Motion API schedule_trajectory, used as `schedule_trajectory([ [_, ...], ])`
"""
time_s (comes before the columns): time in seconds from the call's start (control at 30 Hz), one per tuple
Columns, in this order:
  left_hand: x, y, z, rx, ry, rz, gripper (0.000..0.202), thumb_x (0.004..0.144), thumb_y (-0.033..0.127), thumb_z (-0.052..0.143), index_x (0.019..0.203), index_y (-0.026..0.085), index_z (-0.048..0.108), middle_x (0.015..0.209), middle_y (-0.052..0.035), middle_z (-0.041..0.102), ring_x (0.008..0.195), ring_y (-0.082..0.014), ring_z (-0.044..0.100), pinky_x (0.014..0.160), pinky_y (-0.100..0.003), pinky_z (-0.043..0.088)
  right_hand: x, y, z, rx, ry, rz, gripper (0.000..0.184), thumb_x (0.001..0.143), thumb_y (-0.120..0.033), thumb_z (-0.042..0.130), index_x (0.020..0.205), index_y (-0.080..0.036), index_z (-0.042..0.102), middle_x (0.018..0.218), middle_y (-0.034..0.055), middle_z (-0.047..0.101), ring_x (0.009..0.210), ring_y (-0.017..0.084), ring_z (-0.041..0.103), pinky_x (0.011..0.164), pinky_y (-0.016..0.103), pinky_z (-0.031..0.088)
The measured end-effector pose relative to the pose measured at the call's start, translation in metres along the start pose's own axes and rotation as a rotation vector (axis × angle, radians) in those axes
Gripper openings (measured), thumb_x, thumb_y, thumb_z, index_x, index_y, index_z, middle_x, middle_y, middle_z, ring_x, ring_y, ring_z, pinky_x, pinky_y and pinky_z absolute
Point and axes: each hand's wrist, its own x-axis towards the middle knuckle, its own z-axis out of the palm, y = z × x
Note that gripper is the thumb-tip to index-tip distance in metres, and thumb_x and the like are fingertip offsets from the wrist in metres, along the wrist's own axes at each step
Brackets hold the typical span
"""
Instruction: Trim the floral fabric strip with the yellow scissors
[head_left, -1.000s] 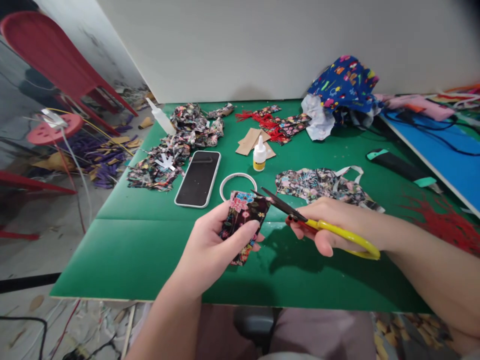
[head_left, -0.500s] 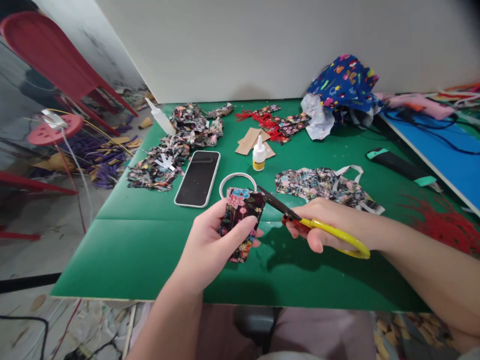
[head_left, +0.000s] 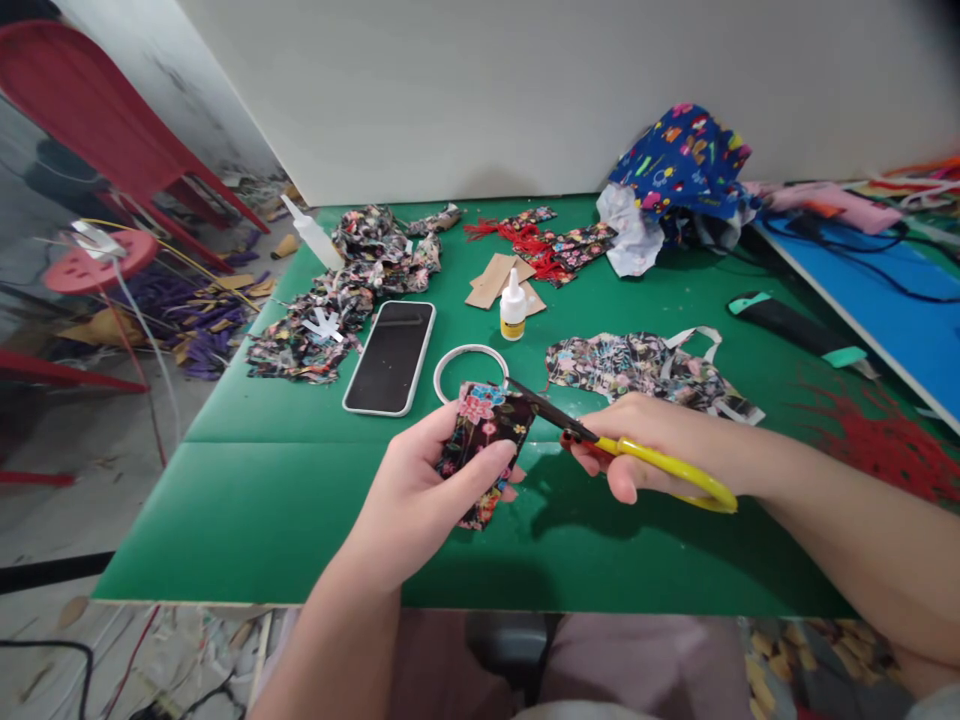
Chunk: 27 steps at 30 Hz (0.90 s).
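My left hand (head_left: 420,495) is closed on a folded piece of black floral fabric (head_left: 484,430), held just above the green table (head_left: 262,500). My right hand (head_left: 660,445) grips yellow-handled scissors (head_left: 637,455); their dark blades point left and touch the fabric's upper right corner. A white ring (head_left: 471,360) lies on the table right behind the fabric.
A phone (head_left: 390,355) lies face up left of the ring, a small glue bottle (head_left: 513,308) stands behind it. Floral scraps (head_left: 337,300) pile at the left, a floral piece with white straps (head_left: 645,365) at the right, blue patterned cloth (head_left: 679,165) at the back, red chairs (head_left: 90,120) left.
The scissors moved left; their blades, open a second ago, have come together at the fabric's corner. My left hand kept its hold and barely shifted.
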Motion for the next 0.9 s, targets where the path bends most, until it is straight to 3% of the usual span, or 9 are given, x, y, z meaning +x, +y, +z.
schedule_trajectory([
  [0.27,-0.001,0.0,-0.001,0.04,-0.02,-0.001,0.02,0.069,0.036,0.072,0.076,0.019,0.063,0.057,0.0007,0.067,0.047,-0.0149,0.064,0.035,-0.016,0.044,0.0,0.006,-0.001,-0.025,0.002,0.013,0.064,0.071,-0.081,0.033,0.059,-0.018,0.038,0.052,-0.0053,0.038,0.047,0.006,0.031,0.044,0.019,0.023],
  [0.53,0.002,-0.003,-0.009,0.094,-0.119,0.019,0.022,0.073,0.036,0.069,0.081,0.017,0.061,0.06,0.002,0.067,0.051,-0.0134,0.064,0.041,-0.016,0.049,-0.001,0.007,-0.005,-0.064,-0.022,0.056,0.07,0.065,-0.087,0.028,0.055,-0.018,0.032,0.051,-0.0059,0.029,0.049,0.006,0.024,0.043,0.02,0.019],
  [0.73,0.003,-0.005,-0.013,0.116,-0.162,0.026,0.022,0.074,0.036,0.068,0.082,0.018,0.06,0.059,0.0029,0.066,0.05,-0.0118,0.063,0.04,-0.015,0.048,-0.002,0.007,-0.007,-0.039,-0.06,0.037,0.061,0.074,-0.074,0.043,0.054,-0.018,0.033,0.05,-0.006,0.031,0.048,0.005,0.025,0.042,0.019,0.019],
  [0.9,0.004,-0.008,-0.018,0.152,-0.204,0.058,0.018,0.077,0.035,0.066,0.084,0.019,0.061,0.064,0.0034,0.068,0.054,-0.0106,0.064,0.045,-0.014,0.049,-0.001,0.006,-0.009,-0.022,-0.085,0.03,0.059,0.076,-0.071,0.042,0.053,-0.018,0.033,0.05,-0.0055,0.033,0.047,0.005,0.028,0.042,0.019,0.02],
])
